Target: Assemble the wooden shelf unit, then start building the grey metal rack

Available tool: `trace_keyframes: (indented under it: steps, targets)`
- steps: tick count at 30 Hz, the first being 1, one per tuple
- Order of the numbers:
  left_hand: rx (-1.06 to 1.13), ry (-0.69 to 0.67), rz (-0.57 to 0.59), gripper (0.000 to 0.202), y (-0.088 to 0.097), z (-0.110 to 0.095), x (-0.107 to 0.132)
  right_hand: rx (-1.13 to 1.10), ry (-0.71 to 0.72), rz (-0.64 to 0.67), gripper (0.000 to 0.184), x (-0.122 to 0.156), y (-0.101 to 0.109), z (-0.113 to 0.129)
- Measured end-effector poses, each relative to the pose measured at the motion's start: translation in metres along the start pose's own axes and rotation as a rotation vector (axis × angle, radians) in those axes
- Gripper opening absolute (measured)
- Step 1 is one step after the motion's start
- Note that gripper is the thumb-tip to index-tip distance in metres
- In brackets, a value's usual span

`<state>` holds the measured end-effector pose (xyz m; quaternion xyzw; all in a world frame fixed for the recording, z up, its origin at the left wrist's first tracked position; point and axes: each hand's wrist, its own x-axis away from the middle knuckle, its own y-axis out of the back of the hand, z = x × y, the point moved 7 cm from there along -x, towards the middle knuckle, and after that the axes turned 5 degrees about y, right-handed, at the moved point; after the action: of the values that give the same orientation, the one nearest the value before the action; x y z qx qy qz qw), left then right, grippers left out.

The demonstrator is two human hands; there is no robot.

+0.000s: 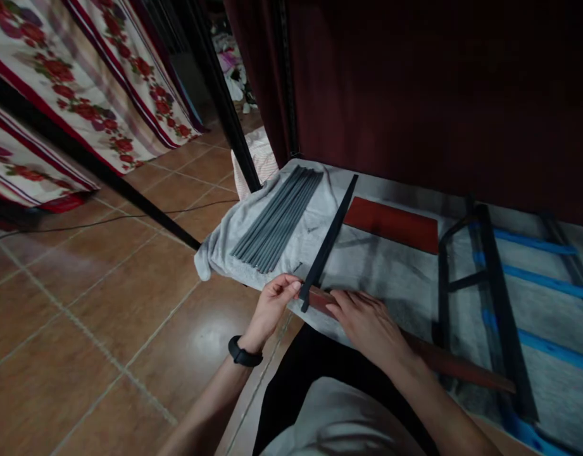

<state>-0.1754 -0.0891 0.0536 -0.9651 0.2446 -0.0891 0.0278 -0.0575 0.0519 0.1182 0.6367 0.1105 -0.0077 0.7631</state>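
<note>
A long reddish-brown board [455,360] runs along the near edge of the cloth-covered surface. Its left end meets the lower end of a dark metal bar [333,229], which slants away across the cloth. My right hand [369,320] lies over the board with its fingers curled on the far side, gripping it. At the joint, my left hand [278,296] is closed in a pinch, thumb and fingertip together at the board's end. Whatever lies in that pinch is too small to make out. A few tiny dark screws [298,266] appear to lie on the cloth nearby.
Several grey rods [279,218] lie side by side on the grey cloth [388,272]. Beyond the board rests a red-brown panel [392,223]. At right stands a black frame [497,297] with blue slats [550,275]. A black pole [227,107] rises at the surface's far left corner.
</note>
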Motion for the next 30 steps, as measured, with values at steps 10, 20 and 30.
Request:
trace_keyframes:
  steps: [10,20,30]
  targets:
    - [0.027,-0.046,0.123,0.03,-0.002,-0.006,-0.001,-0.007,0.035,0.012,0.018,0.001,-0.003,0.001]
    - [0.178,-0.014,0.153,0.029,-0.007,0.009,-0.009,-0.009,0.01,0.051,0.02,0.003,-0.006,-0.001]
    - [0.092,0.025,0.182,0.033,-0.007,0.004,-0.008,0.009,0.014,0.033,0.023,0.003,-0.005,-0.002]
